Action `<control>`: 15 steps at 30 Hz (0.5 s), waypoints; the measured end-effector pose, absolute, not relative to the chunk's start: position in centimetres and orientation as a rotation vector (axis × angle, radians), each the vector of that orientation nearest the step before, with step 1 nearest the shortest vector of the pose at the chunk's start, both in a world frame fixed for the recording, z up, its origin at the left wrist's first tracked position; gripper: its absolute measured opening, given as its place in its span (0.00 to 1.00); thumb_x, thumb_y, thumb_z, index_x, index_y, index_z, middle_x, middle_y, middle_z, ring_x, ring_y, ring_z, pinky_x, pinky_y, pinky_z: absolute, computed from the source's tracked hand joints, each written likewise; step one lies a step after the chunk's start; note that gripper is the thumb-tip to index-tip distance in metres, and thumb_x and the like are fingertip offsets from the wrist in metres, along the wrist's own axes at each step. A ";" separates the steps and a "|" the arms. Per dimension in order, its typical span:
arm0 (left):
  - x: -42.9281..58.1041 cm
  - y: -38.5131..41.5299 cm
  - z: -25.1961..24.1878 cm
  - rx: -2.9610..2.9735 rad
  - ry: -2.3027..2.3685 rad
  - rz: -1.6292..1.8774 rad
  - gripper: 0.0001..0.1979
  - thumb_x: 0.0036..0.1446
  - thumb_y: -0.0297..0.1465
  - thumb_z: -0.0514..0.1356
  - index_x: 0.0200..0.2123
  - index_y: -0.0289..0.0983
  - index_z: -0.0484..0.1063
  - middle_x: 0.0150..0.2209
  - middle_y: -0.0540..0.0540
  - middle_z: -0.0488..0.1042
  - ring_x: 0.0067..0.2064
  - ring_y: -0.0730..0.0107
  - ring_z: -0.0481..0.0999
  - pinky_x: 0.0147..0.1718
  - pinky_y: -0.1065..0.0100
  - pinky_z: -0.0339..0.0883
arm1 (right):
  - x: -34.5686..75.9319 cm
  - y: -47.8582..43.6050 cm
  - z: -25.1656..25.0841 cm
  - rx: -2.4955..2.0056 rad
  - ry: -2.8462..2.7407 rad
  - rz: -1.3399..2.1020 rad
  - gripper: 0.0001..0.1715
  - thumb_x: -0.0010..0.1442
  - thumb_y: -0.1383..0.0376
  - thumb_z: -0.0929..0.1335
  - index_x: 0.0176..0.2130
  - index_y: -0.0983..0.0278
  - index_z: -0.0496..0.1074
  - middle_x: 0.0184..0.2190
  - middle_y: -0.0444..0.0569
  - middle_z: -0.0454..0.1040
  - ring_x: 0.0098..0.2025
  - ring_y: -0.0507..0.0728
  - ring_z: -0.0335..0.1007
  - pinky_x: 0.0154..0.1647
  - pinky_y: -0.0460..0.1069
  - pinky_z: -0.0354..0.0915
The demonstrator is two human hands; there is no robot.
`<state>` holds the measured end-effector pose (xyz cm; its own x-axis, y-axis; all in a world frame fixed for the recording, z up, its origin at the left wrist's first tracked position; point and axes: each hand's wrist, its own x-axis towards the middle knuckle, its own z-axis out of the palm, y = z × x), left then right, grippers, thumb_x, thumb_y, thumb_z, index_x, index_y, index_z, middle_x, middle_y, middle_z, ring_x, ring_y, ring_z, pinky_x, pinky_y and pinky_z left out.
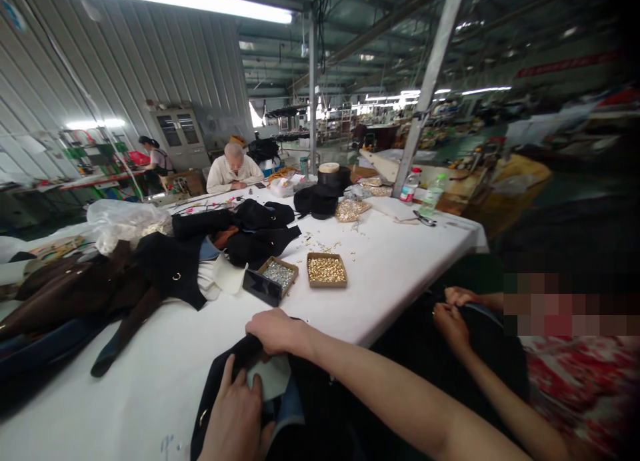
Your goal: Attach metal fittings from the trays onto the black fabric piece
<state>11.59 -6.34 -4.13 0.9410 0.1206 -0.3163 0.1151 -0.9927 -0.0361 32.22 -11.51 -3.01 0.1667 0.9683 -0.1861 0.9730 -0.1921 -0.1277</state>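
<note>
A black garment (215, 381) with a pale lining piece (273, 376) and blue fabric inside lies at the table's near edge. My left hand (237, 411) rests on it with the fingers apart, their tips at the pale piece. Above and to the right, my right hand (273, 329) is closed on the garment's upper edge. A gold ring (203, 418) shows on the black cloth left of my left hand. Beyond my hands stand a box of gold pieces (327, 270) and a box of silver pieces (278, 274), with a black flat object (262, 288) against the latter.
Dark garments (167, 264) are piled at left beside a plastic bag (127, 222). Bottles (433, 194) stand near the far right corner of the white table (400, 261). A co-worker's hands (453, 314) hold dark cloth at right; another person (233, 171) sits across.
</note>
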 end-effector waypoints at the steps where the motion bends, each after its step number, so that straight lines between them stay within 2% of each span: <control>1: 11.7 -6.4 -3.8 -3.087 -0.200 0.518 0.40 0.66 0.47 0.64 0.69 0.22 0.78 0.59 0.20 0.84 0.72 0.28 0.75 0.86 0.31 0.32 | 32.5 -12.1 -2.6 2.383 2.064 -0.355 0.36 0.58 0.49 0.87 0.58 0.61 0.82 0.55 0.56 0.86 0.57 0.70 0.85 0.49 0.55 0.80; 3: 11.9 -6.5 -3.4 -3.109 -0.229 0.554 0.43 0.66 0.50 0.63 0.72 0.20 0.75 0.61 0.19 0.83 0.74 0.28 0.74 0.86 0.32 0.31 | 33.7 -13.1 -1.3 2.437 2.259 -0.421 0.37 0.59 0.45 0.86 0.59 0.60 0.83 0.59 0.55 0.85 0.58 0.68 0.84 0.52 0.53 0.78; 5: 12.1 -6.6 -3.0 -3.123 -0.262 0.600 0.46 0.68 0.52 0.62 0.74 0.19 0.72 0.63 0.17 0.81 0.75 0.28 0.72 0.86 0.33 0.30 | 36.0 -13.6 0.6 2.629 2.404 -0.494 0.31 0.66 0.45 0.82 0.60 0.59 0.84 0.59 0.51 0.85 0.57 0.62 0.84 0.54 0.50 0.76; 7: 12.2 -6.6 -2.7 -3.137 -0.297 0.600 0.44 0.70 0.52 0.60 0.73 0.21 0.75 0.61 0.17 0.82 0.74 0.29 0.73 0.86 0.33 0.30 | 39.1 -13.3 2.6 2.895 2.299 -0.378 0.24 0.77 0.50 0.75 0.64 0.58 0.81 0.59 0.48 0.86 0.56 0.56 0.83 0.56 0.46 0.73; 9: 12.2 -6.4 -2.6 -3.170 -0.318 0.537 0.37 0.72 0.51 0.59 0.67 0.26 0.82 0.56 0.21 0.85 0.71 0.32 0.77 0.86 0.33 0.33 | 42.5 -12.5 4.0 3.032 2.002 -0.160 0.21 0.82 0.59 0.68 0.68 0.59 0.79 0.61 0.49 0.85 0.59 0.55 0.82 0.59 0.44 0.71; 12: 12.2 -4.7 -3.9 -3.228 -0.285 0.424 0.27 0.73 0.49 0.60 0.58 0.35 0.87 0.51 0.28 0.88 0.65 0.38 0.83 0.85 0.31 0.39 | 46.7 -11.1 4.5 2.944 1.715 -0.142 0.21 0.73 0.72 0.70 0.60 0.64 0.86 0.56 0.56 0.87 0.59 0.61 0.84 0.59 0.47 0.71; 15: 12.1 -1.5 -7.2 -3.281 -0.167 0.477 0.23 0.70 0.49 0.65 0.56 0.39 0.87 0.55 0.32 0.88 0.69 0.41 0.81 0.86 0.36 0.42 | 48.9 -9.9 3.2 2.779 1.688 -0.289 0.24 0.59 0.79 0.75 0.52 0.63 0.90 0.50 0.54 0.89 0.55 0.62 0.85 0.54 0.46 0.72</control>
